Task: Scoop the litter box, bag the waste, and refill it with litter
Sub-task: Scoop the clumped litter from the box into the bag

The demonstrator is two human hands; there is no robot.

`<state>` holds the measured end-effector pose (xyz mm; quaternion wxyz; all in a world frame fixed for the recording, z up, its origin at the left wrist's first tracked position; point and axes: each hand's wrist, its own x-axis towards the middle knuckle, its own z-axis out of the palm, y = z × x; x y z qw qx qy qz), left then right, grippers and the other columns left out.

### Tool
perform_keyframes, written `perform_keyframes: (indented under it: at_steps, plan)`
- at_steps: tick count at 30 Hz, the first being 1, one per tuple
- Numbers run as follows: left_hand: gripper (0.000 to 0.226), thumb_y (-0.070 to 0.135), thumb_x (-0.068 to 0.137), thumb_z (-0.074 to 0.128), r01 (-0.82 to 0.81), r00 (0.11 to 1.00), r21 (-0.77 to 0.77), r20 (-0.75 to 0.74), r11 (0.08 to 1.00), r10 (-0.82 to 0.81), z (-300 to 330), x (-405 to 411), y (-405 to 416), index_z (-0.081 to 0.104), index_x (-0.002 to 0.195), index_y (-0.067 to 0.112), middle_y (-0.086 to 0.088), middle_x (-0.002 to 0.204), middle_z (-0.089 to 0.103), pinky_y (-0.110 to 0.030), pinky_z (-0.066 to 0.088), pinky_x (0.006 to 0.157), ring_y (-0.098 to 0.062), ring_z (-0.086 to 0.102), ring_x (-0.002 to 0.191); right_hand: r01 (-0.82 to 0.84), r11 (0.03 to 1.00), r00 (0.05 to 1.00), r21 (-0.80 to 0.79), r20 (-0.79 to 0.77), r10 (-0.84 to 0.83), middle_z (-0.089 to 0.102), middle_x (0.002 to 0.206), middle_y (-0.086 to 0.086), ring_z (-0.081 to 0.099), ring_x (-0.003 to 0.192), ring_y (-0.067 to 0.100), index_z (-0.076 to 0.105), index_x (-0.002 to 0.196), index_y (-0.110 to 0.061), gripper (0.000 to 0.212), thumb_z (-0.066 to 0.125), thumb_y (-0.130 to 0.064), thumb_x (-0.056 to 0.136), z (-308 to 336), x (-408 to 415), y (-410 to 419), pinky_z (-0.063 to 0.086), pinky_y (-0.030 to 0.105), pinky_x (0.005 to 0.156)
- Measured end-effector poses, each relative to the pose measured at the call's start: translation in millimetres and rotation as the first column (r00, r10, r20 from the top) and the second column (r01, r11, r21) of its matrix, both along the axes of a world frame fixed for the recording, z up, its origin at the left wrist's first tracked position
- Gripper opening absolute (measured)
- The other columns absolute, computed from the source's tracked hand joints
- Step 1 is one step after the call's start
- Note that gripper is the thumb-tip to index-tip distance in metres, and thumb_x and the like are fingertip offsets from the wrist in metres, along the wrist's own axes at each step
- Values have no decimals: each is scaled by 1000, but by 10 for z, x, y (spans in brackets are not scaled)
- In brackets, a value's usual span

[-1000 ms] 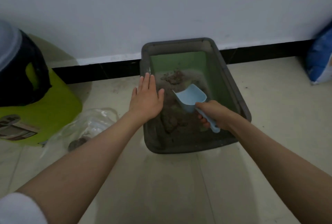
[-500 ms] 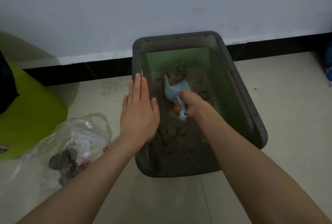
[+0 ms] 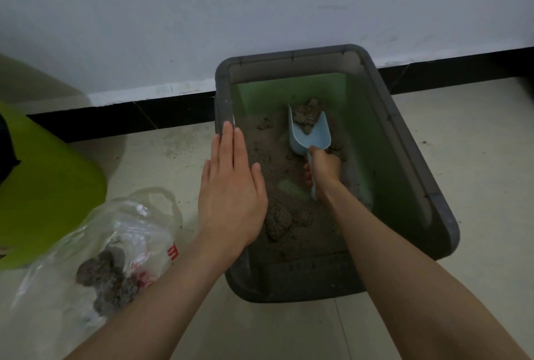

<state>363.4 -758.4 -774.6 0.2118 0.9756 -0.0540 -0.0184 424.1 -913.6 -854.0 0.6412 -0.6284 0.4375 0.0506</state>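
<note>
Head view: my right hand point(image 3: 323, 167) grips the blue scoop point(image 3: 309, 134), a clump in its bowl, inside the grey litter box point(image 3: 404, 140) by the wall. My left hand point(image 3: 231, 186) lies flat, fingers straight, on its left rim; the waste bag point(image 3: 95, 244) sits left.

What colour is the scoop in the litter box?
Light blue, seen in the head view: scoop.

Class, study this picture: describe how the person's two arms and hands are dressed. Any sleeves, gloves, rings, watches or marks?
Both forearms are bare right down to the frame edge; no sleeve shows. The left hand and the right hand wear no gloves. No watch, bracelet or ring shows on either, and no marks; the dim light hides fine detail.
</note>
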Motion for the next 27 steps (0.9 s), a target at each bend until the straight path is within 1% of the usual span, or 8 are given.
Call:
perform_keyframes:
  at_steps: [4,8,10,12,15,18,21,27]
  plan:
    - [58,32,100,23,-3,1000,-3,-4,1000,3,7,-3,-8,-3,148,13,-1,157,-10,-38,12,119,-15,-5,145,-53,976,998,-212,22,59,46,62,6,42,57,21,44,58,-12,34,51,-27,87,-99,-14,-93,33,33,57]
    - [59,33,100,22,-7,1000,0,0,1000,7,2,5,-11,-4,148,13,-1,158,-9,-37,11,119,-15,-5,145,-36,967,996,-251,69,55,46,62,2,43,59,16,47,60,-16,33,52,-29,90,-157,-55,-174,31,28,55]
    - [58,33,100,23,-3,1000,-1,2,1000,3,2,4,-10,-3,148,13,-1,158,-9,-38,12,119,-16,-5,145,-10,970,994,-243,100,35,46,64,4,44,64,20,50,64,-15,30,53,-31,89,-168,-70,-184,33,31,59]
    - [58,33,100,23,-4,1000,1,2,1000,4,2,4,-11,-2,148,13,-1,158,-9,-38,12,119,-16,-5,145,25,972,991,-233,134,7,47,68,8,44,66,23,58,72,-5,30,53,-31,88,-151,-81,-186,34,34,62]
    - [58,33,100,22,-8,1000,3,-2,1000,8,0,5,-14,-3,148,13,0,157,-10,-38,12,119,-16,-5,145,69,974,980,-216,196,-26,48,65,9,45,63,23,61,85,4,34,54,-28,88,-104,-72,-203,35,33,59]
    - [59,32,99,23,-11,1000,-4,3,1000,11,4,3,-14,-3,148,13,0,157,-10,-37,12,119,-15,-5,145,60,980,976,-192,219,-17,47,59,5,43,54,17,60,73,-6,26,54,-26,90,-70,-54,-208,33,29,51]
    - [59,33,99,23,-12,1000,-6,4,1000,12,6,4,-19,-4,148,14,1,157,-11,-36,10,119,-15,-6,145,50,983,976,-174,218,-11,47,57,4,42,51,15,52,61,-17,31,54,-25,90,-79,-41,-197,32,27,49]
    - [59,32,99,24,-14,1000,-21,16,1000,14,-12,8,-18,-2,148,13,0,157,-9,-36,9,119,-15,-6,145,82,993,973,-90,224,-60,45,59,5,40,49,14,52,62,-17,30,52,-24,92,-74,-78,-168,29,23,45]
